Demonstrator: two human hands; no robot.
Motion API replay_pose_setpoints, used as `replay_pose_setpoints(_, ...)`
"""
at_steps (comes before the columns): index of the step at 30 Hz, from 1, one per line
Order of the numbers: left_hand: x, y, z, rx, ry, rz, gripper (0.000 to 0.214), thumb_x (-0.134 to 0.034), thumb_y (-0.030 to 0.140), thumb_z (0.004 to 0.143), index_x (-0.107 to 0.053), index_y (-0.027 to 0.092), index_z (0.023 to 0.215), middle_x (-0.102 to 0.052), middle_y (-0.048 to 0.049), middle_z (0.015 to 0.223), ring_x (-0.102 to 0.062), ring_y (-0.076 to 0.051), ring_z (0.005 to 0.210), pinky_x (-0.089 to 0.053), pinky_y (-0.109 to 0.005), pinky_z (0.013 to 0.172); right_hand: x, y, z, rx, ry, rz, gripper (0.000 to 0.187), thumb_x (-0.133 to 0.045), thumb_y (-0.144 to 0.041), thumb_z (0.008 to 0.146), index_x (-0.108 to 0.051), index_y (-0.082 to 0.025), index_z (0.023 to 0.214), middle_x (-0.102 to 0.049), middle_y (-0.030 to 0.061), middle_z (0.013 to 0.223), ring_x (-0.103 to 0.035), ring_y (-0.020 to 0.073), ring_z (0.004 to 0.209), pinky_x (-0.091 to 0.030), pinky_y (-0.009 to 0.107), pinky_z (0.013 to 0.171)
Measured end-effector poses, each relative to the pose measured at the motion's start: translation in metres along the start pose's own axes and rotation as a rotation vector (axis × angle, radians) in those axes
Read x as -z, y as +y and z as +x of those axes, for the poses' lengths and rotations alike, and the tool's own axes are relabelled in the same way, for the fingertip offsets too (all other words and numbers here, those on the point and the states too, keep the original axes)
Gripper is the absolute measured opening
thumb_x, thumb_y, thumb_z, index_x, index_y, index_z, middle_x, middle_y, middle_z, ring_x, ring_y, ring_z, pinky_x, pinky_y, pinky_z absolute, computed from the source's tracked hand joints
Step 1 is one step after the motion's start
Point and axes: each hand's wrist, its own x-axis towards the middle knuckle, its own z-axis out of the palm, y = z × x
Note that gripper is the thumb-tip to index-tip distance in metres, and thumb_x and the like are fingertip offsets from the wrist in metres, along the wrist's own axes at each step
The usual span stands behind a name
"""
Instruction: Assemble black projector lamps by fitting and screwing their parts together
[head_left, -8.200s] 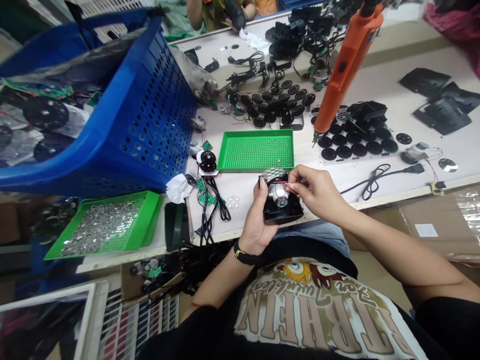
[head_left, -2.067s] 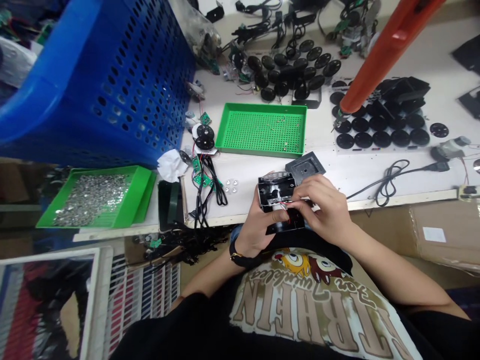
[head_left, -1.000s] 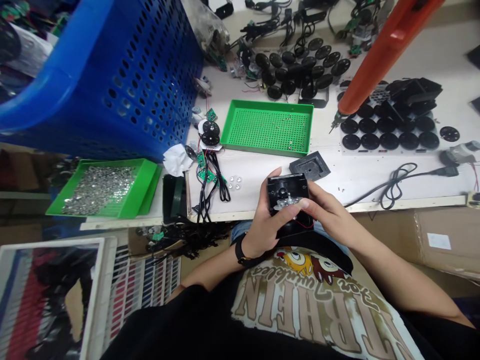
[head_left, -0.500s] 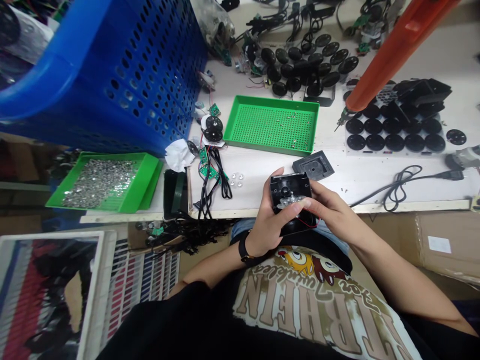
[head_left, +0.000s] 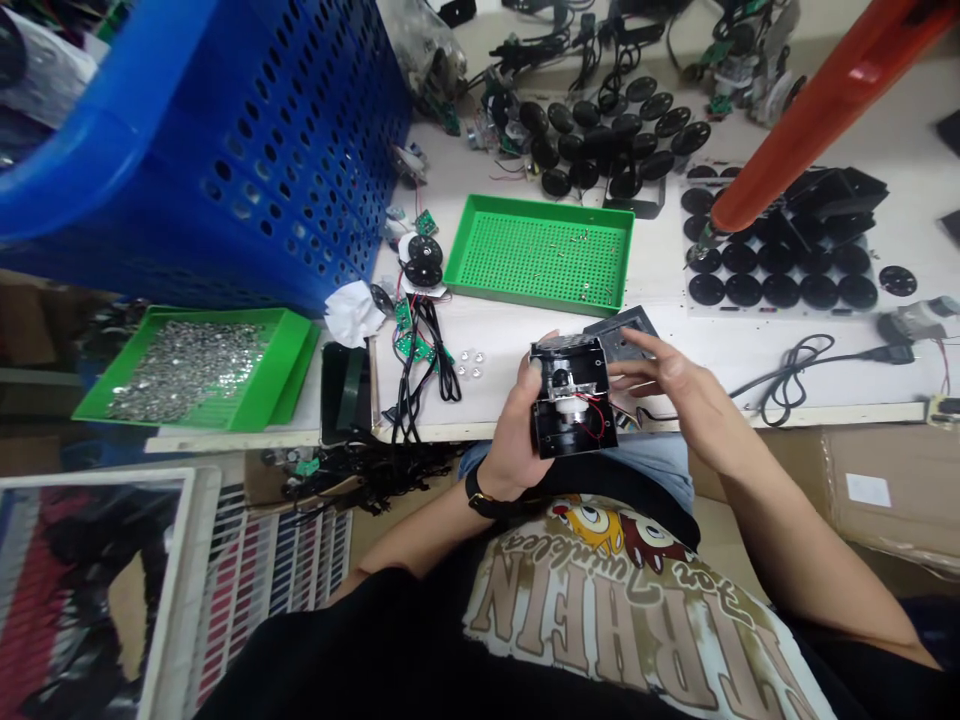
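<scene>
My left hand (head_left: 519, 430) grips a black plastic housing (head_left: 555, 440) by its left side, at the front edge of the bench. Inside the housing sit a clear plastic part (head_left: 576, 388), a small motor with a white collar (head_left: 571, 408) and thin red wires (head_left: 599, 418). My right hand (head_left: 679, 395) is just right of the housing, fingers stretched and apart, holding nothing I can see. Behind the two hands lies a dark grey block with a recess (head_left: 634, 325), partly covered by the housing and my fingers.
A green tray (head_left: 459, 245) holds a few screws; another green tray (head_left: 292, 365) on the left holds many small metal parts. A blue basket (head_left: 315, 130) stands left. An orange electric screwdriver (head_left: 817, 120) hangs at right above black discs (head_left: 742, 290). A coiled black cable (head_left: 787, 375) lies at right.
My right hand has let go of the clear part and moved off to the right, its fingers opening. The housing is tilted, showing its motor and wires. The screwdriver has shifted slightly right.
</scene>
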Motion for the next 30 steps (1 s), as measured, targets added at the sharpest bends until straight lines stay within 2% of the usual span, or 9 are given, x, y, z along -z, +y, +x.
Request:
replay_pose_setpoints(3,-0.003,0.008,0.001,0.037,0.042,-0.037,0.068,-0.066,0.059,0.089,-0.052,0.03,0.149,-0.071,-0.0083,0.134,-0.066,-0.037,0.128,-0.054,-0.054,0.105,0.012,0.001,0.0,0.069,0.153,0.004,0.063,-0.042,-0.068,0.101,-0.059,-0.026,0.144,-0.078,0.01,0.123,-0.074,0.0236,0.104,-0.058,0.044,0.096)
replay_pose_setpoints(7,-0.002,0.012,0.002,0.006,0.05,-0.017,0.067,-0.067,0.06,0.088,-0.054,0.032,0.147,-0.075,-0.0067,0.126,-0.071,-0.036,0.121,-0.057,-0.053,0.099,0.017,0.004,0.001,0.159,0.327,-0.067,0.044,-0.06,-0.056,0.098,-0.069,-0.029,0.131,-0.08,0.0068,0.116,-0.075,0.0233,0.104,-0.059,0.044,0.096)
replay_pose_setpoints(9,0.0,0.011,0.003,-0.006,0.055,-0.007,0.064,-0.068,0.059,0.088,-0.055,0.033,0.145,-0.075,-0.0061,0.125,-0.071,-0.036,0.12,-0.058,-0.052,0.098,0.01,0.004,0.0,0.235,0.345,-0.131,0.03,-0.066,-0.046,0.097,-0.073,-0.03,0.121,-0.08,0.0058,0.116,-0.075,0.0233,0.107,-0.059,0.045,0.099)
replay_pose_setpoints(12,0.002,0.008,0.005,-0.016,0.072,-0.002,0.061,-0.066,0.059,0.091,-0.055,0.033,0.145,-0.075,-0.0055,0.128,-0.07,-0.033,0.124,-0.057,-0.05,0.101,-0.01,0.002,-0.003,0.441,0.331,-0.268,0.015,-0.069,-0.033,0.096,-0.077,-0.029,0.108,-0.079,0.0058,0.112,-0.073,0.0243,0.11,-0.059,0.046,0.099)
replay_pose_setpoints(16,0.003,0.007,0.01,-0.066,0.075,-0.006,0.06,-0.063,0.06,0.094,-0.053,0.032,0.147,-0.074,-0.0059,0.13,-0.068,-0.03,0.126,-0.055,-0.046,0.105,-0.033,-0.002,-0.001,0.636,0.271,-0.381,0.023,-0.068,-0.024,0.095,-0.073,-0.028,0.117,-0.077,0.0077,0.117,-0.072,0.0252,0.114,-0.059,0.047,0.098)
replay_pose_setpoints(19,0.005,0.013,0.011,-0.062,0.1,-0.006,0.062,-0.062,0.06,0.095,-0.05,0.033,0.15,-0.074,-0.0061,0.129,-0.072,-0.029,0.119,-0.057,-0.046,0.102,-0.025,-0.002,0.006,0.631,0.321,-0.43,0.027,-0.065,-0.024,0.097,-0.071,-0.027,0.123,-0.075,0.0097,0.123,-0.07,0.0257,0.118,-0.057,0.048,0.103)
replay_pose_setpoints(22,0.009,0.024,0.013,-0.074,0.151,0.0,0.065,-0.061,0.06,0.096,-0.047,0.031,0.152,-0.076,-0.0075,0.125,-0.076,-0.028,0.109,-0.06,-0.046,0.097,0.002,0.005,0.016,0.529,0.406,-0.556,0.027,-0.065,-0.029,0.097,-0.07,-0.025,0.124,-0.075,0.0109,0.122,-0.07,0.0275,0.117,-0.055,0.049,0.104)
replay_pose_setpoints(26,0.017,0.038,0.016,-0.138,0.169,-0.033,0.066,-0.064,0.06,0.094,-0.049,0.029,0.15,-0.077,-0.0086,0.122,-0.079,-0.028,0.101,-0.062,-0.048,0.094,0.03,0.018,0.027,0.443,0.345,-0.727,0.03,-0.065,-0.033,0.096,-0.069,-0.023,0.124,-0.073,0.0124,0.126,-0.069,0.0303,0.118,-0.056,0.051,0.102)
replay_pose_setpoints(30,0.021,0.044,0.019,-0.159,0.16,-0.058,0.067,-0.065,0.061,0.093,-0.052,0.027,0.149,-0.077,-0.0096,0.122,-0.079,-0.029,0.102,-0.061,-0.05,0.095,0.031,0.018,0.036,0.494,0.316,-0.738,0.027,-0.065,-0.033,0.097,-0.07,-0.023,0.121,-0.074,0.0126,0.124,-0.07,0.0296,0.117,-0.056,0.051,0.101)
